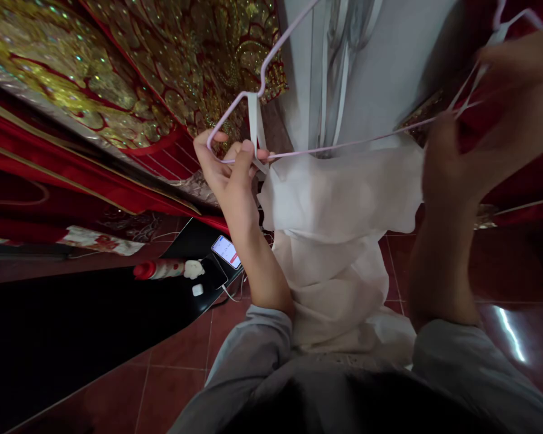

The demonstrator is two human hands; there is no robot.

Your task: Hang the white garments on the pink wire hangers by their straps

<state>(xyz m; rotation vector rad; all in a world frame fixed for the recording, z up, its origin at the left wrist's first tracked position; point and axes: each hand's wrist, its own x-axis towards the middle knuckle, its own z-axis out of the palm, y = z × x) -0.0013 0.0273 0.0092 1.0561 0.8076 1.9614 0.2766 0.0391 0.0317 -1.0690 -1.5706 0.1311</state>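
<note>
A pale pink clothes hanger (330,147) spans the view between my hands, its bar nearly level. My left hand (235,175) is closed at its left end, thumb and fingers pinching the hanger together with a white strap (254,123) looped over the shoulder notch. Below the bar hangs a cream-white ruffled garment (339,205) of thin cloth, falling in folds toward my body. On the other side, my right hand (493,132) is blurred by motion. Thin white strap strands (465,99) stretch between the hanger's right end and its closed fingers.
Gold-sequinned red garments (131,72) hang at the left, with more red cloth at the right. A black table (95,325) at lower left bears a lit phone (226,250), a red-capped bottle (158,269) and a white earphone case (198,290). Red tiles (176,386) cover the floor.
</note>
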